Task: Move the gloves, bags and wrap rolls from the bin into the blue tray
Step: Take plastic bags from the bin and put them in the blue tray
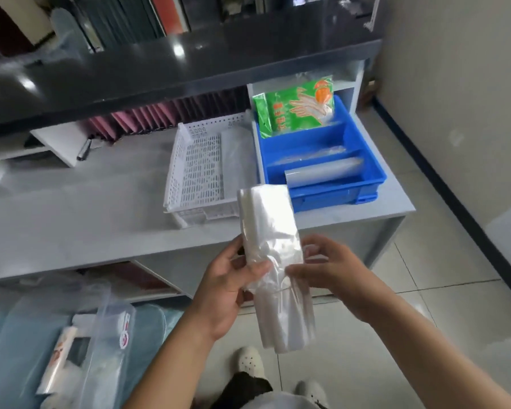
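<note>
The blue tray (363,160) on the grey counter (71,214) already holds a green packet of gloves (295,109) leaning in its far compartment and what look like 2 clear wrap rolls (322,171) lying in the near ones, while more items, blurred, remain in the clear bin (101,335) at lower left, so the job seems partly done. Both hands are raised in front of the counter, short of the tray: the left hand (227,293) and the right hand (331,276) each pinch a limp stack of clear plastic bags (275,261) at its middle, thumbs on top, holding it upright between them.
</note>
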`<action>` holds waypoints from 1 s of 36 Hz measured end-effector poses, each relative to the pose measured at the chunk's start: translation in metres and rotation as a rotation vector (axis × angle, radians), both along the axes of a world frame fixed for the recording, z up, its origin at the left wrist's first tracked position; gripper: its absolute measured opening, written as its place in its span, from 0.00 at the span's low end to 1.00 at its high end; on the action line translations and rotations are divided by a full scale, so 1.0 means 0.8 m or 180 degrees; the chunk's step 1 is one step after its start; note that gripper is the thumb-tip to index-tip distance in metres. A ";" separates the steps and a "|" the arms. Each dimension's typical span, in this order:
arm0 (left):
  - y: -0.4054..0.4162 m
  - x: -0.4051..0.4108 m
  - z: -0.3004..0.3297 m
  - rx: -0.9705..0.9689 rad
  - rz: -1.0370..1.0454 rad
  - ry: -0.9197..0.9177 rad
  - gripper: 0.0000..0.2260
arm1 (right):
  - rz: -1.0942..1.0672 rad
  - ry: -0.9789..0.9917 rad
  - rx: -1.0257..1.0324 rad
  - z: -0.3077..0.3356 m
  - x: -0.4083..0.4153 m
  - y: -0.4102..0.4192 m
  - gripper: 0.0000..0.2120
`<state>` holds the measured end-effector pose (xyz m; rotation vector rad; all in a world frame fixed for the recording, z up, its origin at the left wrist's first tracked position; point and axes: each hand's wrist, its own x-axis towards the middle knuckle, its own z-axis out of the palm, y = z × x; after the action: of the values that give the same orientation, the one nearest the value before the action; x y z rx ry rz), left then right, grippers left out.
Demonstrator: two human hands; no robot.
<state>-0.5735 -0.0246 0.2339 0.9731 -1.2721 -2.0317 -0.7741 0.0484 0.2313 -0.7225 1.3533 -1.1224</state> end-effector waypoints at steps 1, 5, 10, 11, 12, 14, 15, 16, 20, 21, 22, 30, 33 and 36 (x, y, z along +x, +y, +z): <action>-0.008 -0.008 0.003 0.0017 -0.0063 0.0030 0.27 | 0.0062 -0.0168 0.0027 0.003 -0.011 -0.003 0.20; -0.039 -0.043 0.009 0.0118 -0.0312 0.0179 0.28 | 0.0384 -0.0668 -0.0082 0.008 -0.045 -0.017 0.19; -0.092 -0.086 0.010 0.0185 -0.0650 0.0189 0.24 | 0.0089 -0.0189 -0.0217 0.017 -0.073 -0.051 0.17; -0.104 -0.094 0.012 0.0145 -0.0676 0.0146 0.23 | -0.0025 -0.0004 -0.0230 0.021 -0.077 -0.060 0.16; -0.116 -0.101 0.013 0.0091 -0.0672 0.0084 0.22 | -0.0125 0.0184 -0.0247 0.025 -0.081 -0.070 0.16; -0.139 -0.114 0.015 -0.0006 -0.0630 -0.0015 0.20 | -0.0240 0.0468 -0.0278 0.036 -0.085 -0.090 0.15; -0.151 -0.119 0.016 -0.0016 -0.0620 -0.0005 0.20 | -0.0259 0.0547 -0.0286 0.042 -0.087 -0.100 0.14; -0.164 -0.124 0.016 0.0001 -0.0620 0.0050 0.20 | -0.0271 0.0580 -0.0291 0.046 -0.090 -0.111 0.15; -0.208 -0.142 0.016 0.0066 -0.0625 0.0380 0.19 | -0.0166 0.0407 -0.0159 0.060 -0.107 -0.145 0.19; -0.218 -0.146 0.015 0.0076 -0.0598 0.0467 0.18 | -0.0051 0.0344 -0.0108 0.062 -0.111 -0.150 0.20; -0.227 -0.151 0.015 0.0111 -0.0556 0.0551 0.18 | 0.0085 0.0326 -0.0076 0.062 -0.115 -0.153 0.22; -0.279 -0.184 0.023 0.0214 -0.0400 0.1055 0.19 | -0.0114 0.0760 -0.0434 0.062 -0.129 -0.190 0.17; -0.301 -0.194 0.039 -0.0027 -0.0545 0.1085 0.18 | -0.0178 0.0985 -0.0680 0.073 -0.147 -0.207 0.14; -0.326 -0.206 0.056 -0.0352 -0.0616 0.1017 0.18 | -0.0175 0.1413 -0.0867 0.085 -0.168 -0.224 0.10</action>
<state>-0.7381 -0.2857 0.2784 0.4653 -1.3247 -2.1300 -0.9086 -0.1311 0.2994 -1.1918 1.6111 -1.2515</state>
